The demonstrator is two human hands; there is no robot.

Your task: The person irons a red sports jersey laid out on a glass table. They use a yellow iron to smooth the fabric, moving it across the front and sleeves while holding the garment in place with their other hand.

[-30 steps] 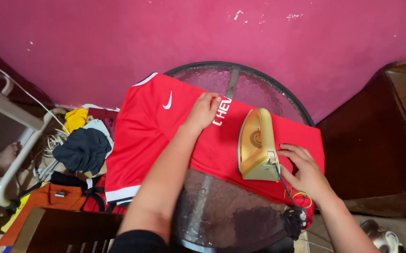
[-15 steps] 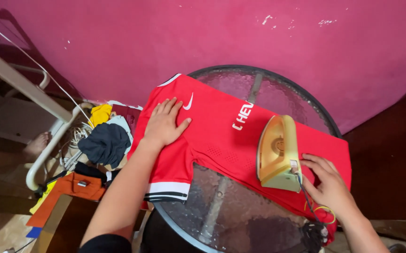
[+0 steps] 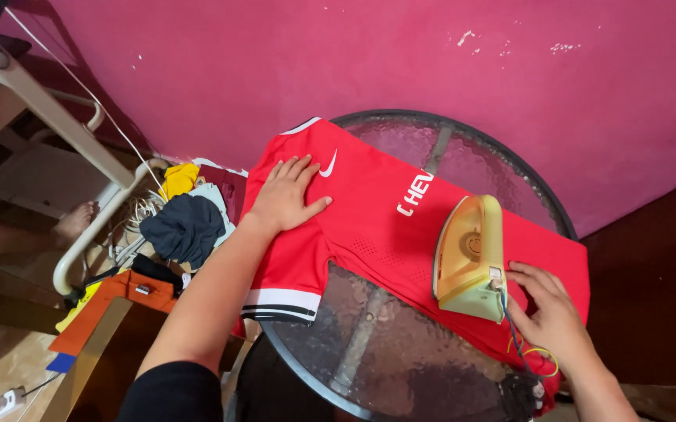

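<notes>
The right hand rests with loosely spread fingers on the red shirt, just beside the upright yellow iron. Farther off, the left hand presses flat, fingers splayed, on the shirt over the glass table.

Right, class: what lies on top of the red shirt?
On the red shirt rest the left hand, flat, and a yellow iron. The right hand touches the iron's back. The cloth beneath them is hidden.
</notes>
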